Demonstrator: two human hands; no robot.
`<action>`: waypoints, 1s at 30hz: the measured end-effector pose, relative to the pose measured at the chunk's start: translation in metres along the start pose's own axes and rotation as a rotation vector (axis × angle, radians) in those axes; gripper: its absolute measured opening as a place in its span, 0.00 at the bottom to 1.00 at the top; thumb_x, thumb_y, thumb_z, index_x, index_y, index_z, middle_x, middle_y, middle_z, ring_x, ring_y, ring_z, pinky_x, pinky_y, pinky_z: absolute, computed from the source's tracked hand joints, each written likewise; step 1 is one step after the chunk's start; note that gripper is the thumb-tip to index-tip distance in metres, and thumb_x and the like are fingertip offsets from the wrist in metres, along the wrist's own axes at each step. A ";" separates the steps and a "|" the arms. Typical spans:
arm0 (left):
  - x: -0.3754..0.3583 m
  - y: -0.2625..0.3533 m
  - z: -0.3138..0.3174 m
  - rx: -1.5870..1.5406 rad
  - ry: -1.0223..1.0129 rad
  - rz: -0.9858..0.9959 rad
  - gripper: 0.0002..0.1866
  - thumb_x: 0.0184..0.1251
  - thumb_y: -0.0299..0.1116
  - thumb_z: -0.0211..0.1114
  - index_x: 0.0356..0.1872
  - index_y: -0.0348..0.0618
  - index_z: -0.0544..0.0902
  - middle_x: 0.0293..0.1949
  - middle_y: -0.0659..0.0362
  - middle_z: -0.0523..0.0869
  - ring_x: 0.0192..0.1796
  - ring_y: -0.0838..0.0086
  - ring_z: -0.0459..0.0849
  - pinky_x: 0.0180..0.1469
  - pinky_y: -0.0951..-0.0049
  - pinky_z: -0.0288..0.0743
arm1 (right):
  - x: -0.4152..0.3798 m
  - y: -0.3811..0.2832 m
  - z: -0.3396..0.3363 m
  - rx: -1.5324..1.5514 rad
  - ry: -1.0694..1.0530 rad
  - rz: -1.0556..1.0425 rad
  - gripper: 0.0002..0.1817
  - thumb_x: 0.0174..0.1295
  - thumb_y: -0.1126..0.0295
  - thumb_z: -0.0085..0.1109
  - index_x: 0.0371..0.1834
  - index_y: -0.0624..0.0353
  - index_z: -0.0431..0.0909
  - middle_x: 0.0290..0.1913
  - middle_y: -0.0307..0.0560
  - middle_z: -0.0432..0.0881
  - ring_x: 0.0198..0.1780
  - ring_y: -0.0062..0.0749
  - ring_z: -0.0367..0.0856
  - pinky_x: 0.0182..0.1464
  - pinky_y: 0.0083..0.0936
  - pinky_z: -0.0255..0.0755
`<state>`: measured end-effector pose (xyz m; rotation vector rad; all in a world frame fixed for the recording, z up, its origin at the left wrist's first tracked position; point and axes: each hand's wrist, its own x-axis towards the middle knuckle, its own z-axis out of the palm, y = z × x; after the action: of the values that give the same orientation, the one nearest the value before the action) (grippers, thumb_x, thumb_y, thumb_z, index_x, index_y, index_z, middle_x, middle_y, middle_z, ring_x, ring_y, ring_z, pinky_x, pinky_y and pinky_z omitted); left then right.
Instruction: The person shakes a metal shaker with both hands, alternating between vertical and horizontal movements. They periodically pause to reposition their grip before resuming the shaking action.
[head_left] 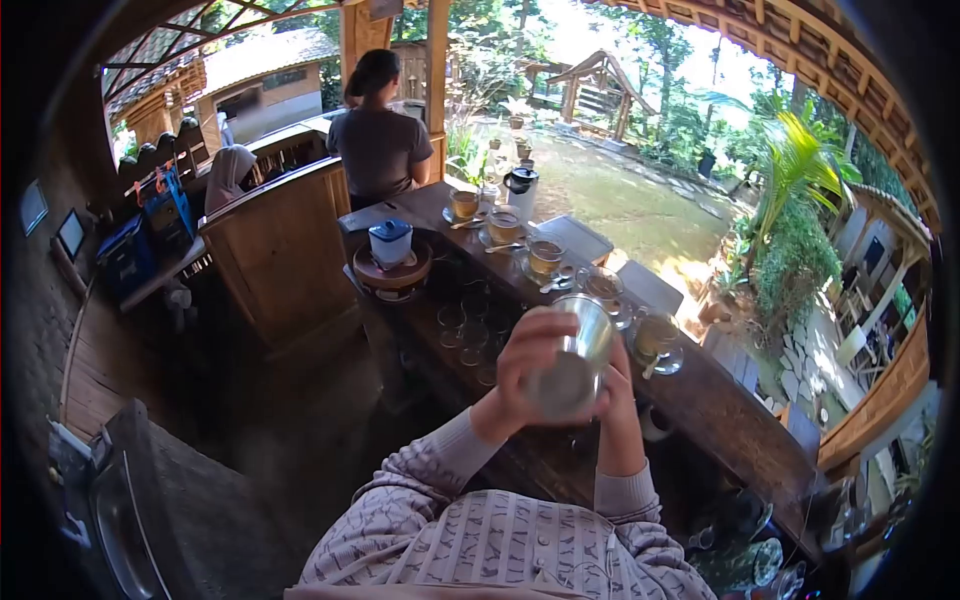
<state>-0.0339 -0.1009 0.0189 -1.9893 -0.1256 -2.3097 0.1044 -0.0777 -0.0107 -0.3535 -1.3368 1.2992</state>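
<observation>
A shiny metal shaker [572, 360] is tilted in front of my chest, its rounded base toward me. My left hand [527, 362] is wrapped round its left side. On the other side my right hand [618, 378] grips it, partly hidden behind the metal. Beyond the shaker, a row of glass cups with amber drink, among them one cup [545, 257], stands on saucers along the wooden counter [730, 420]. Spoons lie on some saucers. Several empty glasses [470, 335] are on the lower surface to the left of my hands.
A blue-lidded container [391, 243] sits on a round wooden stand. Past the cups is a thermos jug [521, 190]. One person [378, 140] stands with their back to me; another person [230, 172] is behind a wooden partition [280, 250]. More glassware [766, 560] is at lower right.
</observation>
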 end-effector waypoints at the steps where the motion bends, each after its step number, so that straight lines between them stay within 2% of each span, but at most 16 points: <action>1: 0.009 0.017 -0.012 -0.013 -0.011 0.099 0.49 0.38 0.39 0.81 0.63 0.57 0.57 0.54 0.55 0.70 0.57 0.62 0.71 0.57 0.51 0.64 | 0.000 -0.027 0.024 -0.020 -0.069 -0.026 0.39 0.48 0.71 0.49 0.69 0.66 0.52 0.65 0.52 0.63 0.67 0.37 0.61 0.68 0.31 0.53; 3: 0.027 0.056 -0.020 -0.083 0.061 0.305 0.49 0.37 0.41 0.81 0.63 0.60 0.59 0.54 0.60 0.70 0.58 0.65 0.70 0.57 0.51 0.61 | 0.006 -0.054 0.051 -0.023 -0.137 -0.048 0.40 0.49 0.68 0.50 0.69 0.66 0.53 0.65 0.52 0.62 0.68 0.36 0.59 0.69 0.31 0.50; 5: 0.031 0.060 -0.018 -0.140 0.136 0.410 0.48 0.37 0.42 0.81 0.63 0.63 0.61 0.53 0.63 0.71 0.58 0.66 0.69 0.57 0.50 0.60 | 0.011 -0.059 0.060 -0.511 -0.263 -0.328 0.39 0.50 0.64 0.52 0.68 0.67 0.55 0.65 0.53 0.62 0.67 0.35 0.61 0.67 0.31 0.52; 7: 0.022 0.042 -0.023 0.051 0.316 0.411 0.42 0.43 0.47 0.76 0.62 0.63 0.63 0.48 0.58 0.74 0.48 0.59 0.76 0.51 0.50 0.66 | 0.020 -0.027 0.050 -0.336 -0.219 -0.254 0.38 0.49 0.65 0.51 0.67 0.67 0.57 0.63 0.52 0.64 0.65 0.34 0.63 0.66 0.30 0.54; 8: -0.008 0.038 -0.065 0.144 -0.139 -0.123 0.45 0.41 0.42 0.78 0.62 0.63 0.60 0.52 0.53 0.72 0.49 0.59 0.75 0.52 0.51 0.67 | 0.023 -0.004 0.041 -0.175 -0.180 -0.183 0.37 0.49 0.67 0.50 0.66 0.67 0.58 0.62 0.51 0.67 0.63 0.34 0.65 0.65 0.29 0.57; 9: -0.009 0.012 -0.048 0.134 0.028 -0.109 0.45 0.40 0.37 0.79 0.60 0.56 0.58 0.54 0.48 0.70 0.51 0.59 0.75 0.54 0.54 0.68 | 0.025 0.018 0.032 -0.013 -0.067 0.025 0.37 0.47 0.72 0.48 0.66 0.67 0.58 0.59 0.49 0.70 0.61 0.33 0.68 0.63 0.28 0.60; 12: -0.022 -0.029 -0.039 0.077 0.067 -0.371 0.48 0.41 0.37 0.78 0.61 0.45 0.54 0.56 0.45 0.69 0.53 0.58 0.74 0.55 0.58 0.68 | 0.019 0.065 0.015 0.208 0.143 0.140 0.37 0.45 0.78 0.41 0.66 0.67 0.57 0.61 0.50 0.69 0.63 0.33 0.67 0.64 0.27 0.59; 14: -0.004 -0.003 -0.042 0.140 0.129 -0.020 0.44 0.46 0.37 0.75 0.61 0.50 0.55 0.54 0.49 0.69 0.57 0.59 0.71 0.61 0.55 0.64 | 0.019 0.033 0.052 0.189 0.011 -0.018 0.38 0.44 0.79 0.42 0.67 0.67 0.55 0.60 0.50 0.68 0.64 0.33 0.65 0.65 0.27 0.57; 16: 0.029 0.046 -0.056 0.122 -0.008 0.116 0.48 0.41 0.45 0.79 0.62 0.50 0.57 0.53 0.54 0.68 0.56 0.62 0.70 0.61 0.54 0.63 | 0.018 -0.011 0.076 0.057 -0.104 -0.069 0.41 0.43 0.75 0.51 0.68 0.67 0.55 0.63 0.50 0.63 0.66 0.35 0.61 0.67 0.29 0.53; 18: 0.029 0.050 -0.049 -0.055 0.154 0.440 0.51 0.36 0.50 0.80 0.62 0.50 0.58 0.53 0.58 0.67 0.54 0.63 0.71 0.62 0.52 0.61 | 0.018 -0.027 0.083 -0.233 -0.220 -0.303 0.40 0.44 0.74 0.51 0.67 0.67 0.56 0.65 0.51 0.61 0.67 0.36 0.60 0.67 0.31 0.53; 20: 0.023 0.038 -0.044 -0.110 0.220 0.493 0.51 0.37 0.46 0.81 0.63 0.50 0.57 0.54 0.56 0.67 0.56 0.61 0.70 0.63 0.53 0.60 | 0.022 -0.002 0.070 -0.169 -0.122 -0.212 0.39 0.45 0.74 0.50 0.67 0.67 0.57 0.63 0.51 0.62 0.66 0.36 0.61 0.67 0.30 0.53; 22: -0.020 0.007 -0.054 0.106 0.096 -0.071 0.47 0.39 0.36 0.80 0.60 0.54 0.57 0.54 0.52 0.70 0.57 0.59 0.71 0.60 0.54 0.63 | 0.030 0.026 0.053 0.069 -0.054 -0.128 0.38 0.45 0.73 0.46 0.66 0.66 0.58 0.59 0.50 0.68 0.64 0.35 0.65 0.66 0.29 0.55; 24: -0.039 -0.025 -0.044 0.161 0.072 -0.335 0.46 0.43 0.32 0.77 0.60 0.50 0.53 0.56 0.46 0.69 0.58 0.58 0.71 0.60 0.54 0.63 | 0.027 0.068 0.014 0.222 0.103 0.148 0.38 0.43 0.75 0.44 0.66 0.66 0.58 0.57 0.50 0.71 0.63 0.36 0.66 0.66 0.30 0.55; 25: -0.038 -0.028 -0.044 0.153 0.076 -0.329 0.43 0.45 0.28 0.75 0.60 0.46 0.53 0.57 0.44 0.68 0.58 0.58 0.70 0.59 0.55 0.64 | 0.021 0.068 0.016 0.156 0.104 0.112 0.38 0.42 0.75 0.44 0.66 0.67 0.58 0.57 0.50 0.71 0.63 0.36 0.66 0.66 0.30 0.55; 28: -0.019 -0.012 -0.049 -0.009 0.190 0.168 0.46 0.41 0.40 0.79 0.59 0.48 0.56 0.54 0.51 0.70 0.56 0.60 0.71 0.59 0.56 0.64 | 0.024 0.020 0.053 0.069 0.021 -0.050 0.38 0.43 0.72 0.46 0.65 0.67 0.59 0.59 0.50 0.68 0.65 0.35 0.63 0.66 0.29 0.53; 30: 0.028 0.028 -0.041 -0.032 0.196 0.436 0.47 0.38 0.47 0.80 0.59 0.52 0.59 0.51 0.56 0.70 0.55 0.62 0.71 0.57 0.55 0.65 | 0.030 -0.016 0.070 -0.136 -0.214 -0.234 0.38 0.45 0.67 0.50 0.66 0.66 0.59 0.62 0.51 0.64 0.67 0.35 0.60 0.67 0.28 0.50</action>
<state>-0.0751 -0.1342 0.0408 -1.5892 0.3276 -2.2040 0.0448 -0.0909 0.0378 -0.1472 -1.6015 1.0750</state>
